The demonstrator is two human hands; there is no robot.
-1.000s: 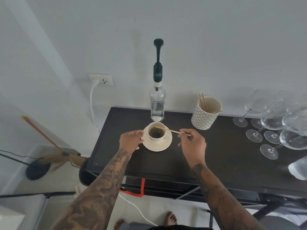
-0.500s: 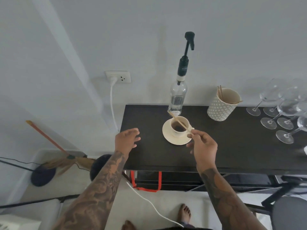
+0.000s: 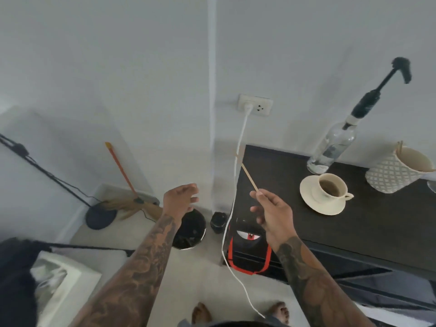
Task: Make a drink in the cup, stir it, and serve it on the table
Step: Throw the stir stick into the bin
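We see the cup (image 3: pixel 331 186) with dark drink standing on its saucer (image 3: pixel 313 204) near the left end of the dark table (image 3: pixel 377 223), its handle turned to the right. Behind it stands a clear bottle (image 3: pixel 333 147) with a black pump, and to the right a patterned holder (image 3: pixel 396 173) with sticks. Our right hand (image 3: pixel 271 213) is off to the left of the saucer, thumb and forefinger pinched on a wooden stirrer (image 3: pixel 246 172) pointing up and away; its far tip is blurred. Our left hand (image 3: pixel 180 199) hangs empty, fingers loosely curled and apart, above what looks like a black bin (image 3: pixel 191 232) on the floor
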